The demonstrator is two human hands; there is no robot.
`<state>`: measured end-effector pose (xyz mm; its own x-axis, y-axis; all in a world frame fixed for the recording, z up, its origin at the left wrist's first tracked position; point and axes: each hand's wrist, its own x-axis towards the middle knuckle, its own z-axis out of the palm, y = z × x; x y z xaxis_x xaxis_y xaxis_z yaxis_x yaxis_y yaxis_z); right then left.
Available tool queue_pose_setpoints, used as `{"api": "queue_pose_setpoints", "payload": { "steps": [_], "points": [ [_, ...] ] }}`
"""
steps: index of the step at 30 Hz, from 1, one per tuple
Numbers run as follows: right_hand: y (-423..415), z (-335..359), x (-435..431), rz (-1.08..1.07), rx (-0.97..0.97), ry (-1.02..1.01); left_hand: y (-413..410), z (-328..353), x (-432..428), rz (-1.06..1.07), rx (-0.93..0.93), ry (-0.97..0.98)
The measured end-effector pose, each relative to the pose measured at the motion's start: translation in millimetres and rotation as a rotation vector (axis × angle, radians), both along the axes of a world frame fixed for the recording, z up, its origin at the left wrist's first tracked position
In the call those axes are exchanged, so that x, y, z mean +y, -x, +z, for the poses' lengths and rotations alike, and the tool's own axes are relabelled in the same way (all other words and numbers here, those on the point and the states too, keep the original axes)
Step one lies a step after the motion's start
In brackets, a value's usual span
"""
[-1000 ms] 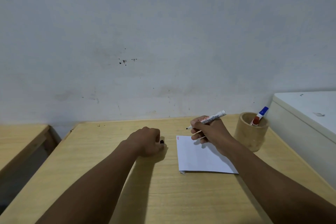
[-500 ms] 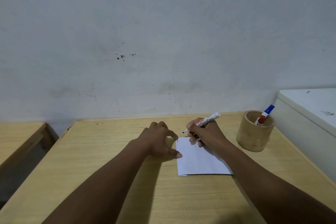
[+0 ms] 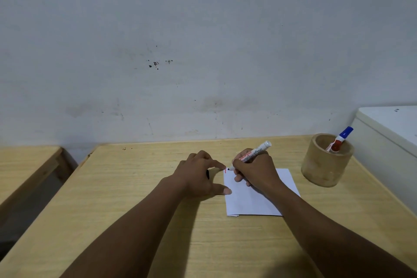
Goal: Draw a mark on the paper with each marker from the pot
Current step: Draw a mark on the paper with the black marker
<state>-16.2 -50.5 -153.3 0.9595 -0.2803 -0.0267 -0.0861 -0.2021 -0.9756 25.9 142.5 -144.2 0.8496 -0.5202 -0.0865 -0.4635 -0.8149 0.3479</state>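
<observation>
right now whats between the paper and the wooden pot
Head view: only bare table lies between the paper and the wooden pot.

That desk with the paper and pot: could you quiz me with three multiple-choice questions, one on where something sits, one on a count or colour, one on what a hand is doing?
1. Where is the pot relative to the paper?
A. To its right, apart from it
B. On top of it
C. To its left

2. How many markers stand in the pot?
A. None
B. Two
C. Five

3. What is the right hand doing?
A. Resting empty
B. Reaching into the pot
C. Gripping a marker, tip at the paper's upper left corner

Answers: 1 A, bare desk shows between them; 2 B, a blue cap and a red cap poke out; 3 C, the fingers wrap the barrel.
</observation>
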Motion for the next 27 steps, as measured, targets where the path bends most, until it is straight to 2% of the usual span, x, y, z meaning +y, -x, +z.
{"api": "queue_pose_setpoints", "payload": {
  "steps": [7,13,16,19,22,25,27],
  "points": [
    [-1,-2,2,-0.005,0.005,0.042,0,-1,1,0.003,0.011,0.018],
    [1,1,0,0.036,0.001,-0.006,1,3,-1,0.014,0.036,-0.001],
    [2,9,-5,-0.053,0.003,-0.165,2,8,-2,0.040,0.084,0.033],
    [1,20,-14,-0.203,0.037,-0.408,-3,18,4,0.095,0.183,0.168],
    [-1,35,-21,-0.304,0.016,-0.543,-10,22,11,0.089,0.095,0.177],
    [1,58,-30,-0.235,-0.044,-0.591,-12,22,13,0.116,0.031,0.227],
    [6,76,-37,-0.126,-0.044,-0.623,-12,29,9,0.161,0.054,0.420]
  ]
}}
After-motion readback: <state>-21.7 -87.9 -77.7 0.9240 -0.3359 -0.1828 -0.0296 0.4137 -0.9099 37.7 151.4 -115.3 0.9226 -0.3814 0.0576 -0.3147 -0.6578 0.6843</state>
